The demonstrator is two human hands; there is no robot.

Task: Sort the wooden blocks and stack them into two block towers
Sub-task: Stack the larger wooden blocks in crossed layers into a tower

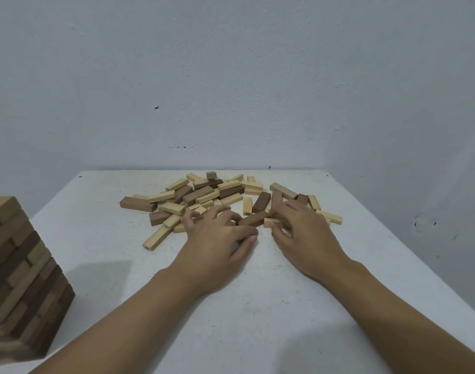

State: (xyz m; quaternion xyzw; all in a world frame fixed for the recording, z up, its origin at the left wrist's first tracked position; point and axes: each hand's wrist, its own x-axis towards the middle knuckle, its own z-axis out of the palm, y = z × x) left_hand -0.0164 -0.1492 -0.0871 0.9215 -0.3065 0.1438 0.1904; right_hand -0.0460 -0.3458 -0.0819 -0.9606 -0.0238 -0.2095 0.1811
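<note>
Near the left edge of the table [258, 306] stands one tower [23, 276], banded in pale and brown layers. At mid-table my left hand [217, 238] arches over the near rim of the pile [204, 198] with its fingers curled; I cannot tell whether its grip encloses a block. My right hand [301, 230] has its grip closed on one pale block [270, 222], pinched at its end. A dark block [254, 218] lies just beside it, between the hands. I judge the blocks light, rigid and smooth, not fragile, and likely to slide on one another. They are best taken across the long narrow faces, near the middle. The pile spreads toward the far edge. Overlap prevents an exact count: roughly a dozen brown blocks and about twice as many pale ones.
</note>
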